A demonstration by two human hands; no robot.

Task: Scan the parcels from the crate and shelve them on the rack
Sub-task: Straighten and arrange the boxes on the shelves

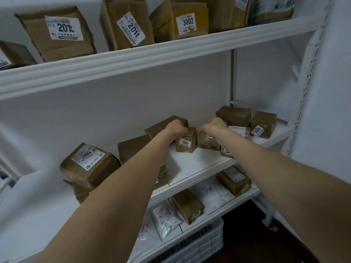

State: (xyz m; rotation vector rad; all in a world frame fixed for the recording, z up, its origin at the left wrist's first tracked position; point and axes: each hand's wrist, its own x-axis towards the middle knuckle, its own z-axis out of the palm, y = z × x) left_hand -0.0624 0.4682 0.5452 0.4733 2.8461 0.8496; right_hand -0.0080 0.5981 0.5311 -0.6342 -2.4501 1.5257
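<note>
Both forearms (133, 186) bare to frame edge; L hand (175, 128) & R hand (214, 125) bare too.

The white metal rack (133, 59) carries brown cardboard parcels on each level. On its middle shelf a small parcel labelled 2007 (186, 141) stands upright, its top under the left hand (176, 128), and it touches a plain parcel (207, 141) on its right. The parcel labelled 2004 (89, 164) lies tilted at the shelf's front left, and the parcel labelled 3005 (263, 125) sits at the far right. A white slotted crate (199, 242) stands on the floor beneath the rack.
</note>
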